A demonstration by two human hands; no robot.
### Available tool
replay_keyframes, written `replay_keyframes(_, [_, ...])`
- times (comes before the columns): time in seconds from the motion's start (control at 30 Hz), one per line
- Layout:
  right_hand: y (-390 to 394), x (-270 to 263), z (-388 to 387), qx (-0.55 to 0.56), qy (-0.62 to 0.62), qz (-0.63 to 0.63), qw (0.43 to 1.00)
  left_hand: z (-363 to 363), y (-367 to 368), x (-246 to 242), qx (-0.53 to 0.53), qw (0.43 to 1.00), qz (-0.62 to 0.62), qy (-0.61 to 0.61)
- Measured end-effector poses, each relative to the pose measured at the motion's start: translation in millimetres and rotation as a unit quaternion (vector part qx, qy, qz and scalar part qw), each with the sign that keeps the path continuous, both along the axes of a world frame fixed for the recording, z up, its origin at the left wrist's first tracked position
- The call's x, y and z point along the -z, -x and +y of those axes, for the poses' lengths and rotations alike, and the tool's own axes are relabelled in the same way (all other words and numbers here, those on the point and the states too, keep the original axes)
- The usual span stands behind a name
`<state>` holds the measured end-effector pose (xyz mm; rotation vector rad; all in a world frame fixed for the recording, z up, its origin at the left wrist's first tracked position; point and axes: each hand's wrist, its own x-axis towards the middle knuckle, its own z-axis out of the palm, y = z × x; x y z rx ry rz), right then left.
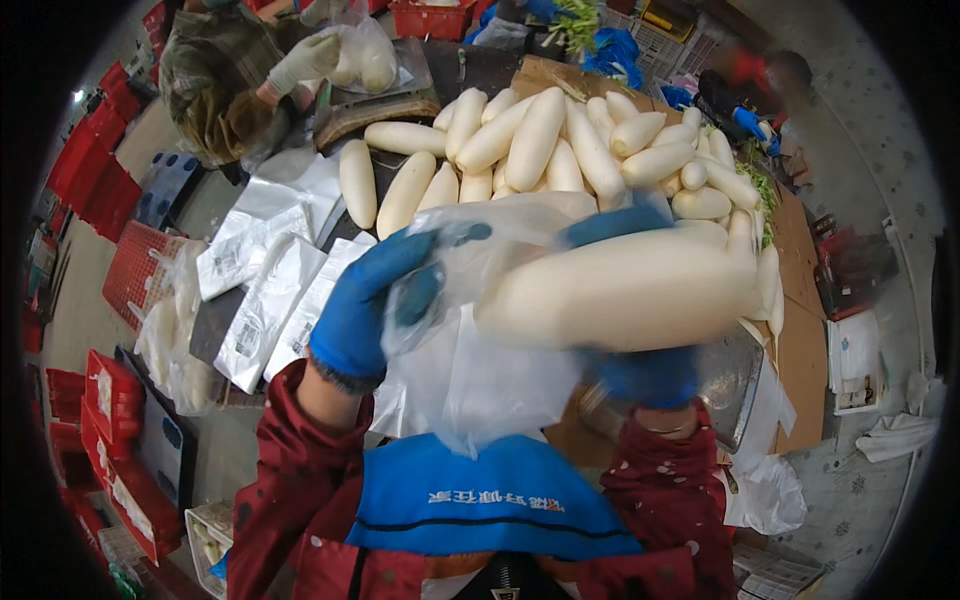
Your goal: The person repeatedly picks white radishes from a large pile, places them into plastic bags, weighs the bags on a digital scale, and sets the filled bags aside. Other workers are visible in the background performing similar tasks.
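Observation:
My left hand (367, 304), in a blue glove, grips the edge of a clear plastic bag (510, 386) and holds its mouth apart. A large white radish (615, 292), blurred by motion, lies level in my right hand (645, 375), also blue-gloved, which wraps it from below and behind. The radish's left end is at the bag's mouth; how far inside it sits I cannot tell. Beyond my hands a heap of white radishes (536, 142) covers the work table. Flat stacks of printed plastic bags (270, 300) lie left of my left hand.
A weighing scale (375, 112) stands at the far left, where a person in white gloves (307, 64) holds a bagged radish. Cardboard (802, 330) lines the table's right side, near a metal tray (731, 382). Filled bags (176, 349) hang at the left edge. Red crates (112, 405) stand below.

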<state>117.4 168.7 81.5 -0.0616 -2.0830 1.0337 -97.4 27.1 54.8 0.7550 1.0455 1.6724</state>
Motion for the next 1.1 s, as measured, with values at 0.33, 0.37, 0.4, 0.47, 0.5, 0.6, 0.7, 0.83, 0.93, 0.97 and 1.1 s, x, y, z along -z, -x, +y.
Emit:
replay_keyframes(0.33, [109.9, 178.1, -10.5, -0.072, -0.145, -0.592, 0.790, -33.2, 12.3, 39.5, -0.013, 0.984, -0.161, 0.080])
replay_keyframes(0.37, [106.9, 180.7, -7.4, -0.077, -0.138, -0.547, 0.822, -37.2, 15.3, 48.3, 0.031, 0.978, -0.203, 0.048])
replay_keyframes(0.4, [100.4, 177.6, -2.8, -0.083, -0.132, -0.503, 0.850, -38.7, 16.4, 56.7, 0.020, 0.981, -0.187, 0.055])
replay_keyframes(0.47, [85.4, 158.0, 10.4, -0.106, -0.108, -0.401, 0.903, -43.8, 20.3, 67.4, 0.032, 0.985, -0.160, 0.064])
replay_keyframes(0.5, [75.3, 141.7, 26.5, -0.153, 0.018, -0.453, 0.878, -45.4, 22.7, 70.0, 0.047, 0.986, -0.147, 0.063])
replay_keyframes(0.6, [36.5, 90.9, 86.1, -0.176, 0.291, -0.443, 0.830, -45.3, 24.8, 70.9, 0.091, 0.985, -0.120, 0.080])
replay_keyframes(0.7, [16.3, 84.3, 134.1, 0.025, 0.385, -0.308, 0.869, -37.3, 20.3, 69.4, 0.132, 0.980, -0.111, 0.099])
replay_keyframes(0.83, [4.5, 106.5, 187.4, 0.210, 0.344, -0.232, 0.885, -29.2, 11.6, 70.8, 0.146, 0.975, -0.123, 0.110])
replay_keyframes(0.93, [3.7, 113.9, 223.7, 0.405, 0.105, -0.277, 0.865, -28.7, 8.4, 71.7, 0.122, 0.977, -0.115, 0.129])
replay_keyframes(0.97, [7.2, 112.5, 236.9, 0.454, 0.077, -0.254, 0.851, -29.0, 7.8, 71.9, 0.113, 0.978, -0.115, 0.135])
replay_keyframes(1.1, [36.7, 96.6, 292.0, 0.532, 0.012, -0.183, 0.827, -30.5, 7.9, 71.1, 0.087, 0.977, -0.139, 0.138])
